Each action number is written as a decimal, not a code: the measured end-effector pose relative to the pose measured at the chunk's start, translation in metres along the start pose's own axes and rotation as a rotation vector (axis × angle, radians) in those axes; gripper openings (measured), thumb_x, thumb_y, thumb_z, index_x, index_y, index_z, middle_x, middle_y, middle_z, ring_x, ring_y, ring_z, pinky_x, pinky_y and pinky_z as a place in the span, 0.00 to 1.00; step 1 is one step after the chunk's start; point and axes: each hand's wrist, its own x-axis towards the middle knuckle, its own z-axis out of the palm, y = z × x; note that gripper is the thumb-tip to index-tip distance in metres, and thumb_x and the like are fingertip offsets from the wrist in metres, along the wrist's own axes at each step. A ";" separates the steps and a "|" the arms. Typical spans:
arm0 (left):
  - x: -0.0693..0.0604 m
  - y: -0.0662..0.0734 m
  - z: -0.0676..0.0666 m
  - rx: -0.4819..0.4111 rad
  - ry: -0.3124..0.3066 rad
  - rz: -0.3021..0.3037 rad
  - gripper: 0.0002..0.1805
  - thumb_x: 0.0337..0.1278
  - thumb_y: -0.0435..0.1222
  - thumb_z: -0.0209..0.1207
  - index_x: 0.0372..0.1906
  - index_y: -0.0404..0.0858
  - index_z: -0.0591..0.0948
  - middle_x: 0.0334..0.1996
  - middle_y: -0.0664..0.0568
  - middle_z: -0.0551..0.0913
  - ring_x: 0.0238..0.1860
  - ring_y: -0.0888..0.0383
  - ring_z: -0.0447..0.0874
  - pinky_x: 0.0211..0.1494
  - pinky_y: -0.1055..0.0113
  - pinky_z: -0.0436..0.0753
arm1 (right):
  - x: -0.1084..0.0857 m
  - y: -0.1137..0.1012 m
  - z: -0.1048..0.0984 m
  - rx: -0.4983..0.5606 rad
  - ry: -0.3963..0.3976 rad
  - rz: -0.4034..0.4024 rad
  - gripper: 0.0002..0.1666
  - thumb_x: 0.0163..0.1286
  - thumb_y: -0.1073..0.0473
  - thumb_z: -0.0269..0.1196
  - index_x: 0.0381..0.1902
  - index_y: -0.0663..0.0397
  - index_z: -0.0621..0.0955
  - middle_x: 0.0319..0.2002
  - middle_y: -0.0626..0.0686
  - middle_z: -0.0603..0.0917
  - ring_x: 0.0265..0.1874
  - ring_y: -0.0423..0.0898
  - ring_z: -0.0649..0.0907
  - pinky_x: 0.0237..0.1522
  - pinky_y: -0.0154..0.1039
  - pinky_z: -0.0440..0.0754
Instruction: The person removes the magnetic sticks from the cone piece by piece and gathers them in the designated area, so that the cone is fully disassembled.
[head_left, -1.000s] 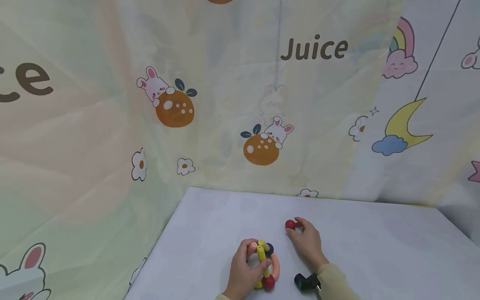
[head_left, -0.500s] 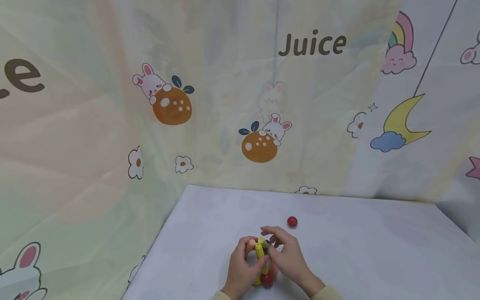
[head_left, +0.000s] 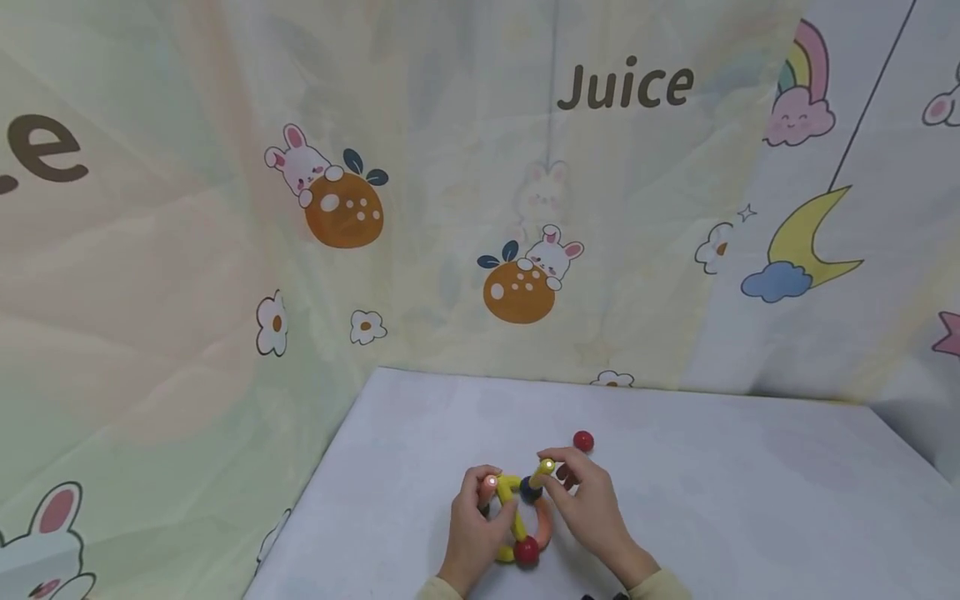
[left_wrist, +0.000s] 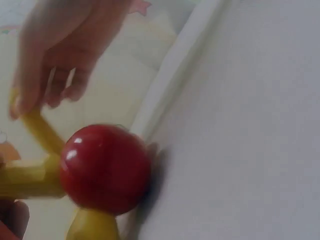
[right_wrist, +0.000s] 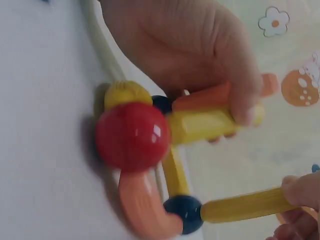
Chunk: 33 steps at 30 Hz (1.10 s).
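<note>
head cam looks fwd/down from afar; low, close l/r wrist cams share red ball [left_wrist: 106, 169].

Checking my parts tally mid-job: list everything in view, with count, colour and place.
Loose ball: 1, red, on the table beyond the right hand
Joined ball: 1, red, near side of the assembly
Dark balls: 2, dark blue, in the assembly
Yellow pieces: at least 4, yellow, in the assembly
Peach pieces: 2, peach, in the assembly
Dark bits: 2, black, bottom edge, cut off
Table: 1, white, underneath
Backdrop: panels uncertain, pale printed, behind
Sleeves: 2, pale yellow, at the wrists
Left hand: 1, bare, holding yellow and peach pieces
Right hand: 1, bare, pinching a yellow piece
</note>
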 end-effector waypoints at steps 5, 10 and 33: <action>0.008 -0.005 -0.008 0.016 0.166 -0.088 0.15 0.60 0.33 0.62 0.51 0.38 0.77 0.47 0.46 0.83 0.47 0.58 0.80 0.52 0.66 0.80 | -0.004 0.020 -0.012 -0.018 0.056 0.129 0.19 0.57 0.68 0.71 0.46 0.49 0.83 0.37 0.43 0.84 0.29 0.40 0.77 0.32 0.30 0.78; 0.015 -0.013 -0.017 -0.005 0.331 -0.128 0.08 0.63 0.34 0.61 0.45 0.39 0.80 0.39 0.48 0.84 0.36 0.61 0.82 0.40 0.72 0.81 | -0.013 0.037 -0.021 -0.057 0.044 0.260 0.17 0.59 0.65 0.70 0.46 0.51 0.83 0.38 0.46 0.85 0.30 0.42 0.76 0.32 0.30 0.76; 0.004 -0.004 -0.006 0.565 0.172 0.302 0.15 0.51 0.38 0.68 0.46 0.45 0.84 0.51 0.55 0.81 0.63 0.50 0.71 0.67 0.39 0.59 | -0.050 0.059 -0.031 -0.136 -0.240 0.283 0.12 0.54 0.47 0.74 0.35 0.37 0.84 0.32 0.33 0.83 0.37 0.34 0.79 0.45 0.36 0.79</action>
